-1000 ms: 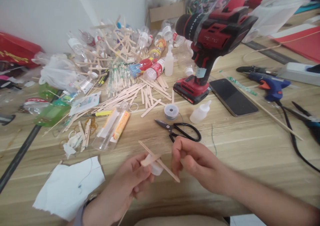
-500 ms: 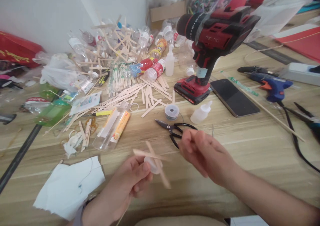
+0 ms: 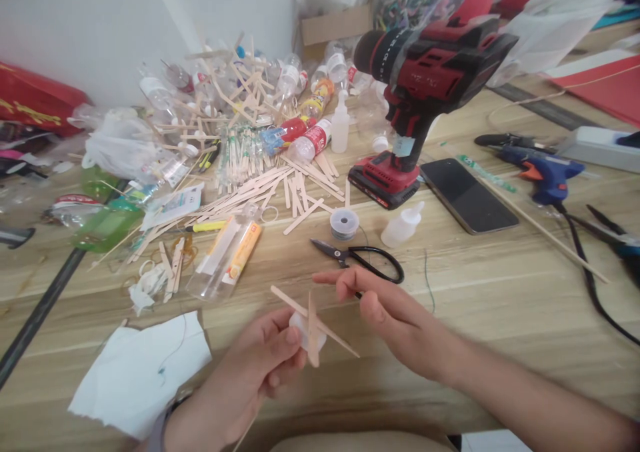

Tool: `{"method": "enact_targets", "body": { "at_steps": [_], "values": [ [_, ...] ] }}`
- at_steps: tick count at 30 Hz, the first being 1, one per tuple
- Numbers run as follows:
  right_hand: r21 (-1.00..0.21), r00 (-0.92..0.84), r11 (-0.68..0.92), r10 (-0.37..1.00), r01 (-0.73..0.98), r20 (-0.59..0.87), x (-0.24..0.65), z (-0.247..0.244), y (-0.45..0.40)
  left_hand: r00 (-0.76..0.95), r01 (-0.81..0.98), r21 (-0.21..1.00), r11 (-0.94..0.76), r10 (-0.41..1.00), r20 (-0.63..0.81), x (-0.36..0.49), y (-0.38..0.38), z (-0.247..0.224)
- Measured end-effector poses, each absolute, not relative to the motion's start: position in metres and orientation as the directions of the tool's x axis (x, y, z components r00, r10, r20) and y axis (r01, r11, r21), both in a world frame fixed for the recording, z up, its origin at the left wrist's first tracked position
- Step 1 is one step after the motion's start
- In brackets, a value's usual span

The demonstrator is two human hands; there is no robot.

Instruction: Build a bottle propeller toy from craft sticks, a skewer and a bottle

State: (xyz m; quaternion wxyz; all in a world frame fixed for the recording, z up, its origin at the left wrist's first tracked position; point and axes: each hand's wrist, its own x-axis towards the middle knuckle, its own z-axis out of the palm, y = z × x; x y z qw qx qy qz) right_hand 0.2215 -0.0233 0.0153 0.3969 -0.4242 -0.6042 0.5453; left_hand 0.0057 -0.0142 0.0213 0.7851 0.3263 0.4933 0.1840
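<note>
Between thumb and fingers, my left hand [image 3: 275, 352] pinches a small whitish plastic disc [image 3: 301, 325] that looks like a bottle cap. Two wooden craft sticks [image 3: 334, 335] cross over its face like propeller blades. To the right, my right hand [image 3: 395, 319] is empty, its index finger stretched toward the sticks without touching them. Just beyond that hand lie black-handled scissors [image 3: 375, 255], partly covered by its fingers. A small spool of grey thread or wire [image 3: 345, 224] and a white squeeze bottle [image 3: 401, 225] stand behind the scissors.
A red cordless drill [image 3: 420, 72] stands upright at the back, beside a phone [image 3: 469, 195]. A blue glue gun [image 3: 543, 169] lies right. Craft sticks [image 3: 260, 189] and plastic bottles heap up behind. A clear bottle [image 3: 225, 255] and white paper [image 3: 143, 369] lie left.
The crossed sticks have turned about the cap. My right hand has moved from a closed pose to an opened one, its index finger reaching left. My left hand stays nearly still.
</note>
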Motion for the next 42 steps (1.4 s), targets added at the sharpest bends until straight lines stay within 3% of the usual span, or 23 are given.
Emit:
{"method": "enact_targets", "body": {
  "at_steps": [5, 11, 14, 18, 23, 27, 31, 35, 37, 39, 42],
  "values": [
    [-0.959, -0.400, 0.199, 0.910, 0.201, 0.105, 0.221, 0.015, -0.025, 0.487, 0.033, 0.716, 0.697, 0.615, -0.620, 0.000, -0.016, 0.018],
    [-0.991, -0.141, 0.068, 0.989, 0.117, 0.051, 0.223, 0.007, -0.021, 0.462, 0.074, 0.701, 0.710, 0.598, -0.655, 0.000, -0.015, 0.021],
    [-0.977, -0.232, 0.168, 0.963, 0.131, 0.134, 0.223, 0.010, -0.021, 0.496, 0.088, 0.707, 0.702, 0.585, -0.642, 0.004, -0.015, 0.027],
    [-0.978, -0.384, 0.180, 0.914, 0.106, 0.127, 0.222, 0.012, -0.025, 0.496, 0.074, 0.735, 0.673, 0.615, -0.613, 0.004, -0.018, 0.029],
    [-0.981, -0.270, -0.050, 0.963, -0.189, 0.003, 0.221, 0.007, -0.021, 0.433, 0.058, 0.751, 0.658, 0.662, -0.613, 0.000, -0.025, 0.028],
    [-0.947, -0.139, -0.055, 0.990, -0.317, -0.011, 0.221, 0.006, -0.017, 0.385, 0.057, 0.737, 0.673, 0.666, -0.638, -0.001, -0.029, 0.031],
    [-0.986, -0.183, -0.017, 0.983, -0.164, 0.014, 0.221, 0.008, -0.020, 0.368, 0.045, 0.755, 0.655, 0.691, -0.622, 0.001, -0.031, 0.037],
    [-0.977, -0.262, 0.120, 0.962, 0.174, 0.071, 0.223, 0.010, -0.021, 0.364, 0.026, 0.769, 0.639, 0.710, -0.602, 0.003, -0.019, 0.040],
    [-0.868, -0.320, 0.289, 0.934, 0.404, 0.162, 0.223, 0.010, -0.020, 0.359, 0.015, 0.783, 0.622, 0.727, -0.585, 0.003, -0.006, 0.039],
    [-0.664, -0.399, 0.472, 0.875, 0.580, 0.274, 0.221, 0.008, -0.018, 0.331, -0.007, 0.795, 0.606, 0.752, -0.570, 0.005, 0.010, 0.035],
    [-0.471, -0.466, 0.583, 0.812, 0.662, 0.352, 0.218, 0.002, -0.016, 0.302, -0.004, 0.823, 0.568, 0.785, -0.540, 0.010, 0.033, 0.031]
  ]
}}
